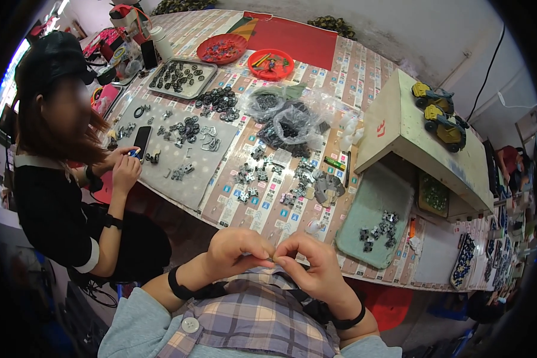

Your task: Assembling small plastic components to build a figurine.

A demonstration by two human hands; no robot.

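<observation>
My left hand (240, 252) and my right hand (311, 262) meet in front of my chest, just off the table's near edge. Both have thumb and forefinger pinched, and the fingertips touch. Whatever they grip is too small and too covered to make out. Beyond them on the table lie small grey plastic parts (249, 173) in loose groups. More grey parts (304, 173) sit farther right, beside a pile of flat grey-brown pieces (327, 190). Open clear plastic bags (293, 124) of dark parts stand behind these.
At right, a green tray (355, 230) holds grey parts, next to a wooden box shelf (394, 113) with yellow toy vehicles (441, 122) on top. A co-worker (59, 179) sits at left by a grey mat (188, 185). Farther back are a metal tray (206, 83) of wheels and red plates (222, 48).
</observation>
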